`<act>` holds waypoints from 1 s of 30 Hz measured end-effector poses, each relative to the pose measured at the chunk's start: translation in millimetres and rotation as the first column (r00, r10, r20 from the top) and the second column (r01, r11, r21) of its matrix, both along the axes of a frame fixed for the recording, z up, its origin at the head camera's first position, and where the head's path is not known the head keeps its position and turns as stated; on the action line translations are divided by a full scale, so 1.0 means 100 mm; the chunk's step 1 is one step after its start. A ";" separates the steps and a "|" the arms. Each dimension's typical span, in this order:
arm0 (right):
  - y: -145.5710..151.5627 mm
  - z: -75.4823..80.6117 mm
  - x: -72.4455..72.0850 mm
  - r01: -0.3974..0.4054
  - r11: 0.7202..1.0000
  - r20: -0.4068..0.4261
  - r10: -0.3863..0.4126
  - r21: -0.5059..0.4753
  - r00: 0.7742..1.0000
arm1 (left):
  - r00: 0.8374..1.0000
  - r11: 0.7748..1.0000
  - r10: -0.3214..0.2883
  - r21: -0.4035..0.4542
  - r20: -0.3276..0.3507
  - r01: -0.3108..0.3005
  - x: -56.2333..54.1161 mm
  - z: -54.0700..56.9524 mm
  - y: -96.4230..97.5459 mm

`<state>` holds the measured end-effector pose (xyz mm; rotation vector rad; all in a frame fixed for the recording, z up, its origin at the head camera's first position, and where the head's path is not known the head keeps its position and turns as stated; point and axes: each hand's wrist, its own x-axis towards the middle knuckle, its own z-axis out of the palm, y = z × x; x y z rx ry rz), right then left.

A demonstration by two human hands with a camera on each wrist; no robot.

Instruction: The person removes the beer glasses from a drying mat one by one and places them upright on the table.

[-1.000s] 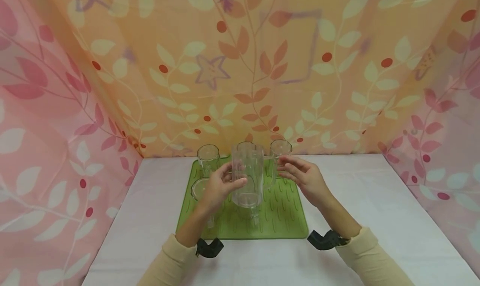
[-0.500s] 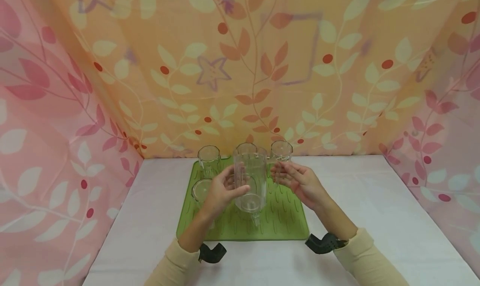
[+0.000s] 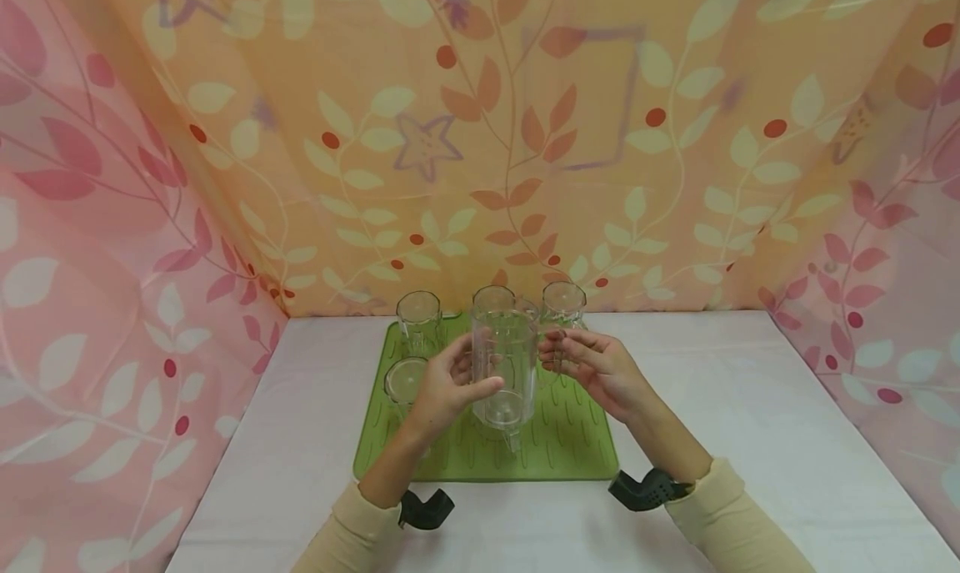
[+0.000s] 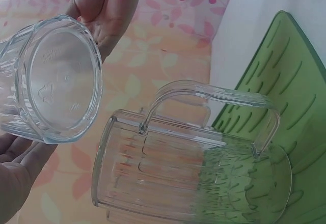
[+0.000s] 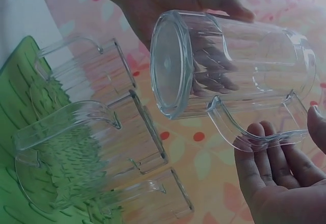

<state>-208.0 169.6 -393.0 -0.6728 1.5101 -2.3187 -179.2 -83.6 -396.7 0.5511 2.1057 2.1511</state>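
Above the green drying mat point(image 3: 585, 456), a clear fluted mug point(image 3: 506, 348) is held up roughly upright, its base point(image 4: 63, 81) showing in the left wrist view. My left hand point(image 3: 446, 383) grips the body, with the thumb on the near side and the fingers behind. They are seen through the clear wall in the right wrist view. On the other side, my right hand point(image 3: 596, 364) holds the mug's handle point(image 5: 254, 135) between fingertips and thumb. The right wrist view shows this right hand point(image 5: 282, 178) around the handle.
More clear handled mugs stand on the mat: one back left point(image 3: 418, 319), one front left point(image 3: 405, 381), one back right point(image 3: 564, 300) and others partly behind the held one. A white cloth point(image 3: 697, 389) covers the table, with patterned fabric walls point(image 3: 487, 139) around it.
My right hand has moved a little left and lower, its fingers closing in on the handle. The mug and my left hand have shifted slightly right and down.
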 end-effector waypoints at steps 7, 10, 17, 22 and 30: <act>0.01 -0.01 0.00 0.054 0.997 -0.048 -0.051 0.064 0.998 | 1.000 1.000 -0.003 -0.001 0.006 0.003 0.00 -0.01 -0.01; 0.01 -0.01 0.01 0.090 0.990 -0.084 -0.081 0.105 0.993 | 1.000 1.000 -0.011 0.001 0.004 0.011 0.00 -0.02 -0.01; 0.02 0.01 0.01 0.141 0.975 -0.148 -0.116 0.174 0.982 | 1.000 1.000 -0.028 0.000 -0.010 0.028 0.00 -0.03 -0.02; 0.03 0.03 0.02 0.165 0.968 -0.185 -0.130 0.189 0.974 | 0.998 0.999 -0.033 -0.012 -0.054 0.032 -0.01 -0.02 -0.01; 0.03 0.05 0.04 0.176 0.969 -0.210 -0.139 0.170 0.968 | 0.993 0.999 -0.045 -0.034 -0.105 0.042 -0.01 -0.03 -0.02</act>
